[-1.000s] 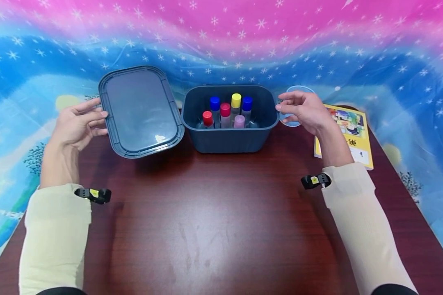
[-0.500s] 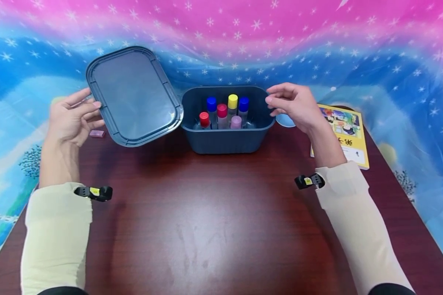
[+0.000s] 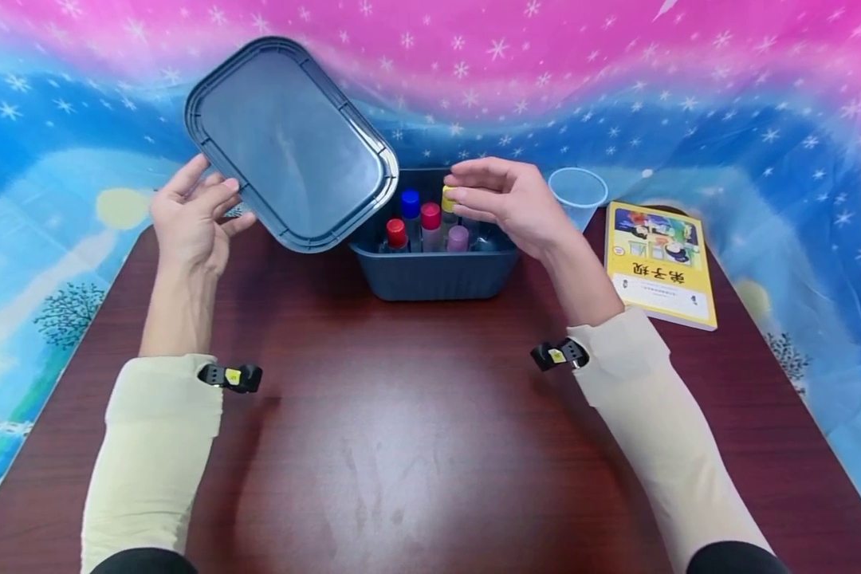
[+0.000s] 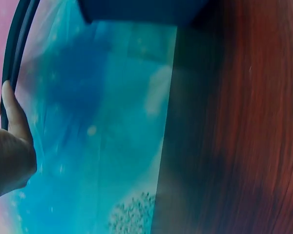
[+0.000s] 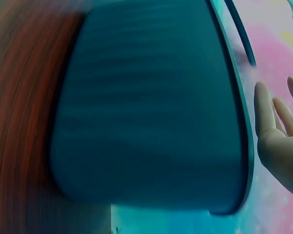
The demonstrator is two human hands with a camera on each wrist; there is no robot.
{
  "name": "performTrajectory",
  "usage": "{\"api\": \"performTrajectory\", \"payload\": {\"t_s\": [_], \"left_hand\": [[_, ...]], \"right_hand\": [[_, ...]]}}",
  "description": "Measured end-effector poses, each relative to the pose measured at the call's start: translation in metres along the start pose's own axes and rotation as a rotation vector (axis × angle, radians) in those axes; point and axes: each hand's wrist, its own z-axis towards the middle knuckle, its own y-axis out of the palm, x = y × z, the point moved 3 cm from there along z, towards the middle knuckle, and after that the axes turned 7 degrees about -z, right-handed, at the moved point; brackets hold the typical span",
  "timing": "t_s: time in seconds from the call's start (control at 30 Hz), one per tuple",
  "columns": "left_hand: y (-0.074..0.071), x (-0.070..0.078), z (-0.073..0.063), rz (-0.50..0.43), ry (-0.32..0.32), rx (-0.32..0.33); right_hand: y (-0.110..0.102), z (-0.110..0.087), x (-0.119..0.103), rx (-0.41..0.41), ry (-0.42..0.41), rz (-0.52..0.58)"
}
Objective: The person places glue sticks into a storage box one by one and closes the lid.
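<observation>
My left hand pinches the near left edge of a dark blue-grey lid, thumb on the face towards me. The lid is raised and tilted, its right corner overlapping the left end of a matching storage bin. Inside the bin stand several clear tubes with coloured caps, among them a red cap, a blue cap and a pink cap. Over the bin's right part my right hand hovers with fingers extended, partly covering a yellow cap. The right wrist view shows that hand beside the rim, apart from it.
A clear plastic cup with a pale blue rim stands right of the bin. Farther right lies a yellow book on the dark wooden table. A snowflake-patterned cloth hangs behind the table.
My left hand has lifted the lid and brought it right, partly over the bin. My right hand has moved left from beside the bin's right end to above it, uncovering the cup.
</observation>
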Motion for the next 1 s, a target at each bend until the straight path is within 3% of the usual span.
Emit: {"api": "performTrajectory", "payload": {"t_s": [0.2,0.33,0.6,0.83,1.0], "left_hand": [[0.016,-0.018,-0.005,-0.022,0.018,0.016],[0.027,-0.027,-0.006,-0.051,0.032,-0.006],[0.042,-0.039,-0.007,-0.056,0.041,-0.020],[0.047,-0.043,-0.002,-0.047,-0.028,-0.019],[0.049,-0.031,0.007,-0.034,-0.053,0.012]], "right_hand": [[0.018,0.012,0.002,0.032,0.072,0.076],[0.026,0.019,0.005,0.045,0.100,0.135],[0.037,0.024,0.008,0.125,0.082,0.290],[0.032,0.021,-0.003,0.184,-0.026,0.198],[0.027,0.017,-0.013,0.184,-0.072,0.136]]}}
